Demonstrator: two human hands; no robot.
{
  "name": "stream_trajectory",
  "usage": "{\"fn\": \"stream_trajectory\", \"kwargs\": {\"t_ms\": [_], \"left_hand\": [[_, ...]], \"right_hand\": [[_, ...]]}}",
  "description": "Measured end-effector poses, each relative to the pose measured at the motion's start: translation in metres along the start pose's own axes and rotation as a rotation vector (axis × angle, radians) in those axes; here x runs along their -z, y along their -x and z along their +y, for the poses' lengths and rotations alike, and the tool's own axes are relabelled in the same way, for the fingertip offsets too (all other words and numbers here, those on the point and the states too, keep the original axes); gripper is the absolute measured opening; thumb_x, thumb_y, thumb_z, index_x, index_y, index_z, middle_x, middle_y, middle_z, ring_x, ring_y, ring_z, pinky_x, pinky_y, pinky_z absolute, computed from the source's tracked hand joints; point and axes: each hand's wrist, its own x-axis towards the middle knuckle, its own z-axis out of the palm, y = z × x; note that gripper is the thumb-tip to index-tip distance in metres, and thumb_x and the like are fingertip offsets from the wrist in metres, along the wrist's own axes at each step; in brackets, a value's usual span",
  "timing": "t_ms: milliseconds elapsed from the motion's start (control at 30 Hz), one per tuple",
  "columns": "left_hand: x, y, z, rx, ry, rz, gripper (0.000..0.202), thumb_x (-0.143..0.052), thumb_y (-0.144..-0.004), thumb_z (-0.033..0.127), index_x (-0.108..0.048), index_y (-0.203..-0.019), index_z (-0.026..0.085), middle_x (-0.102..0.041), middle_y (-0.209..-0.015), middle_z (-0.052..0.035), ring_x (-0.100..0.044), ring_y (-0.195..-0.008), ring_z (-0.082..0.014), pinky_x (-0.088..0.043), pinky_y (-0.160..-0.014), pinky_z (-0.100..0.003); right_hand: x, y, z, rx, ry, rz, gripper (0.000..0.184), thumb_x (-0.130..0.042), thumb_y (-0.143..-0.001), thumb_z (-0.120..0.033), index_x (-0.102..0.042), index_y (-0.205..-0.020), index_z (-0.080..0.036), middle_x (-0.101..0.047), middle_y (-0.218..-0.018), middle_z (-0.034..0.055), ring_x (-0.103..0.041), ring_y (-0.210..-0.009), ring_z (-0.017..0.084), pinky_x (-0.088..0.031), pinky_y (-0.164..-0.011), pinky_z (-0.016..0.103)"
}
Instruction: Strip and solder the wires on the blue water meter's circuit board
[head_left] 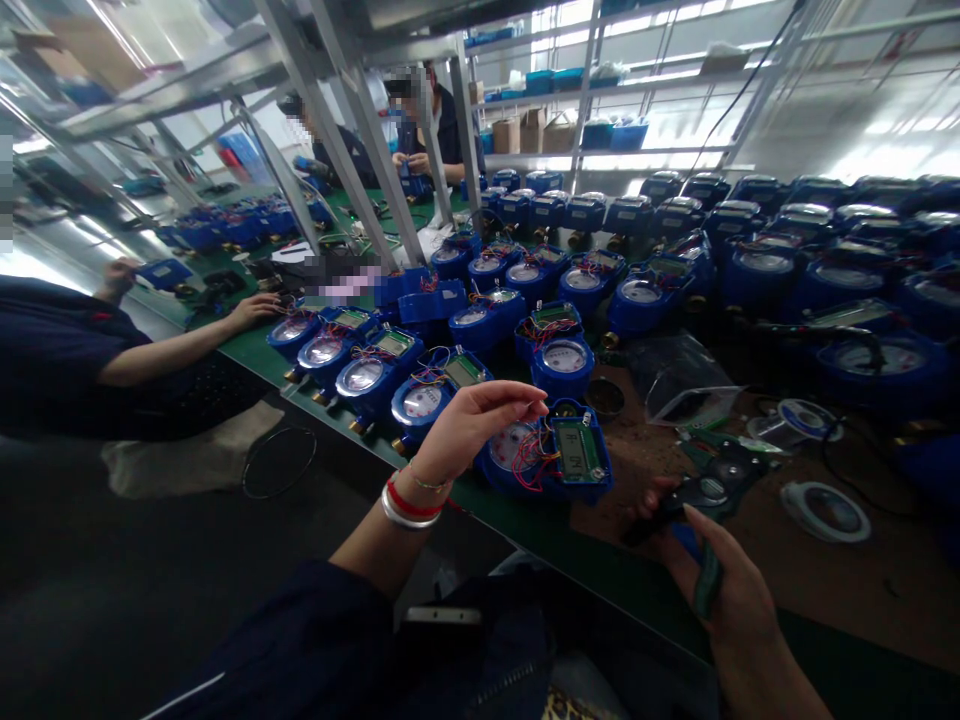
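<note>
My left hand (469,425) hovers over an open blue water meter (547,455) at the bench's front edge, fingers curled together with the tips near its red wires; whether it holds anything I cannot make out. The meter shows a dial on the left and a green circuit board with a display on the right. My right hand (720,580) is closed around a dark hand tool with green handles (705,500), just right of the meter. Red and silver bangles (409,503) circle my left wrist.
Many blue meters (562,360) fill the green bench (525,520), in rows to the left and back right. A clear plastic bag (679,380) and round lids (825,510) lie right. A co-worker's arm (187,345) reaches in from the left; other people sit behind metal shelving (360,150).
</note>
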Motion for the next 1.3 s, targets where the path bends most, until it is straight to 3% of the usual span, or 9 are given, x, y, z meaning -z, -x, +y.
{"fn": "stream_trajectory", "kwargs": {"t_ms": [167,367,567,700,833,1067,1300], "left_hand": [[-0.006,-0.005,-0.003,-0.041,-0.056,0.004,0.015,-0.062,-0.085,0.029,-0.067,-0.091,0.016,-0.070,-0.086,-0.0049,-0.066,-0.083,-0.0146,-0.054,-0.082,-0.031],[-0.006,-0.012,-0.005,-0.073,-0.100,-0.040,0.013,-0.060,-0.085,0.022,-0.066,-0.096,0.016,-0.070,-0.092,-0.0049,-0.066,-0.088,-0.0147,-0.053,-0.083,-0.029],[-0.003,-0.017,-0.010,-0.288,-0.424,0.029,0.009,-0.059,-0.087,0.021,-0.066,-0.090,0.017,-0.067,-0.089,-0.0032,-0.062,-0.084,-0.0136,-0.049,-0.078,-0.028],[-0.004,-0.019,-0.010,-0.374,-0.493,0.038,0.008,-0.058,-0.088,0.021,-0.065,-0.086,0.017,-0.060,-0.094,-0.0040,-0.057,-0.080,-0.0123,-0.046,-0.072,-0.026],[-0.007,-0.021,-0.009,-0.322,-0.455,0.008,0.010,-0.056,-0.089,0.022,-0.064,-0.085,0.016,-0.061,-0.090,-0.0042,-0.056,-0.080,-0.0131,-0.045,-0.072,-0.026],[-0.011,-0.019,-0.012,-0.163,-0.294,0.006,0.010,-0.060,-0.087,0.025,-0.064,-0.089,0.016,-0.064,-0.084,-0.0026,-0.058,-0.075,-0.0117,-0.046,-0.069,-0.024],[-0.008,-0.016,-0.013,-0.104,-0.200,-0.028,0.012,-0.060,-0.086,0.028,-0.061,-0.087,0.016,-0.063,-0.082,-0.0020,-0.057,-0.074,-0.0114,-0.047,-0.068,-0.023]], "right_hand": [[-0.002,0.001,0.001,0.011,0.004,-0.018,0.040,-0.068,-0.081,-0.032,-0.059,-0.120,-0.026,-0.061,-0.097,0.0039,-0.057,-0.094,0.019,-0.050,-0.087,0.029],[-0.011,0.004,-0.003,-0.002,0.018,0.008,0.042,-0.068,-0.081,-0.032,-0.057,-0.121,-0.028,-0.060,-0.098,0.0035,-0.057,-0.091,0.021,-0.049,-0.089,0.036],[-0.014,0.007,-0.004,0.042,0.032,-0.001,0.044,-0.067,-0.081,-0.030,-0.056,-0.123,-0.026,-0.058,-0.096,0.0043,-0.055,-0.090,0.020,-0.048,-0.091,0.036],[-0.026,0.015,-0.011,0.040,-0.061,-0.045,0.039,-0.059,-0.084,-0.024,-0.055,-0.124,-0.025,-0.056,-0.096,0.0056,-0.053,-0.090,0.019,-0.048,-0.089,0.036],[-0.049,0.028,-0.025,0.001,-0.028,-0.164,0.032,-0.056,-0.086,-0.027,-0.057,-0.117,-0.023,-0.055,-0.095,0.0077,-0.051,-0.090,0.021,-0.046,-0.087,0.040],[-0.102,0.041,-0.038,-0.206,0.048,-0.472,0.029,-0.050,-0.089,-0.034,-0.059,-0.111,-0.017,-0.054,-0.086,0.0087,-0.050,-0.080,0.021,-0.043,-0.077,0.037],[-0.127,0.037,-0.030,-0.241,0.056,-0.460,0.025,-0.049,-0.090,-0.033,-0.058,-0.107,-0.017,-0.052,-0.082,0.0066,-0.050,-0.076,0.019,-0.042,-0.074,0.034]]}}
